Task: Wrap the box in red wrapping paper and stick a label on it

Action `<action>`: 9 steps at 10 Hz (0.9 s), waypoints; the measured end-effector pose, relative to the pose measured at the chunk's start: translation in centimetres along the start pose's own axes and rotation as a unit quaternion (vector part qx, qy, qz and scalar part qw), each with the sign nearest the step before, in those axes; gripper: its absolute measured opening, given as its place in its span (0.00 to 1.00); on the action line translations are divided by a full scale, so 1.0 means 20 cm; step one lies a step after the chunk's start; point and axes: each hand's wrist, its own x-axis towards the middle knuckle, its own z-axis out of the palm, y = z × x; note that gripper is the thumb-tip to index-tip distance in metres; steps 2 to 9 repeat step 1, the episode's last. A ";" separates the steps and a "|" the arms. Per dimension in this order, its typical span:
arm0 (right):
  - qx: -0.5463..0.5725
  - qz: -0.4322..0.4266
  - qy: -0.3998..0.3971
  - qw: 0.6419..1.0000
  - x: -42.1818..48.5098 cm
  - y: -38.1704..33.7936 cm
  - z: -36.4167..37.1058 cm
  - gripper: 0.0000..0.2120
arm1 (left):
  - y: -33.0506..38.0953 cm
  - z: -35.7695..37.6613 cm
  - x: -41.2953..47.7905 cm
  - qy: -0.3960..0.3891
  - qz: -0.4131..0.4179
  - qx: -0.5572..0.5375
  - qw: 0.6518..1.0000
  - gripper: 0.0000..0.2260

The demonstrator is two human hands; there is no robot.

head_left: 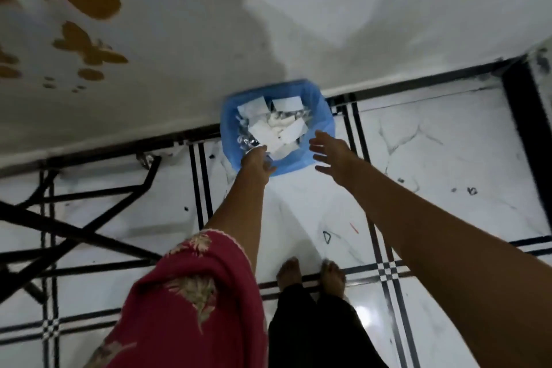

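Observation:
I stand over a bin lined with a blue bag that sits on the floor against the wall. White paper scraps and crumpled silvery bits fill it. My left hand hangs over the bin's near rim with its fingers curled downward; blur hides whether it holds a scrap. My right hand hovers beside the bin's right side, fingers spread and holding nothing. Neither the box nor the red wrapping paper shows in this view.
Black metal folding table legs stand on the left. The floor is white tile with black lines. A thin red scrap lies on it. My bare feet are below the bin. The wall carries orange butterfly decals.

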 end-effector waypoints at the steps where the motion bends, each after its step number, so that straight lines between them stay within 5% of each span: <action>1: -0.002 0.014 -0.006 1.000 0.05 0.03 -0.03 0.20 | -0.03 0.01 0.07 -0.031 -0.023 0.086 0.996 0.10; 9: -0.002 0.014 -0.006 1.000 0.05 0.03 -0.03 0.20 | -0.03 0.01 0.07 -0.031 -0.023 0.086 0.996 0.10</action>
